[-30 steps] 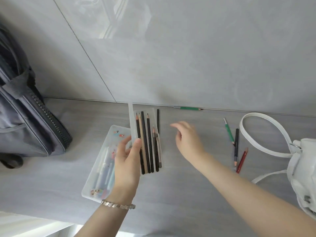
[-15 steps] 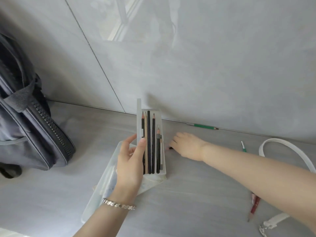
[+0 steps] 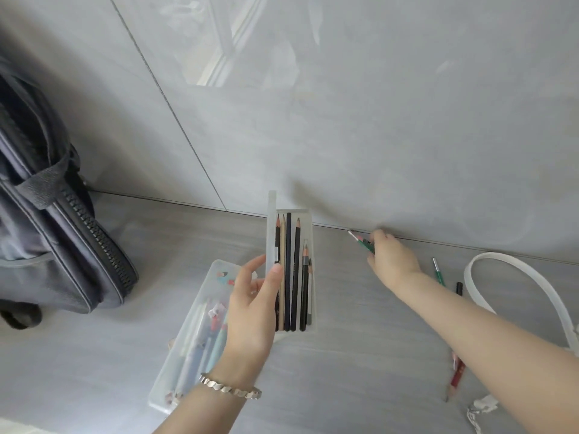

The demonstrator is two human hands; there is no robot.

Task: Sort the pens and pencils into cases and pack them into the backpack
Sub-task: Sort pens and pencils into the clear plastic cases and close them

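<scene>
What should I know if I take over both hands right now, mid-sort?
Left hand holds the open pencil case, several pencils inside.
Right hand grips a green pencil by the wall.
Pen case lies on the counter, pens in it; backpack stands at left.
To do: case the gripped pencil, then the second green pencil, the black one and the red pencil; close both cases, pack them.

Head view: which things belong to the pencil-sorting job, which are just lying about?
Job: backpack, pencil case in left hand, pen case, green pencil in right hand, loose green pencil, black pencil, red pencil.
Lying about: white bag strap.
</scene>
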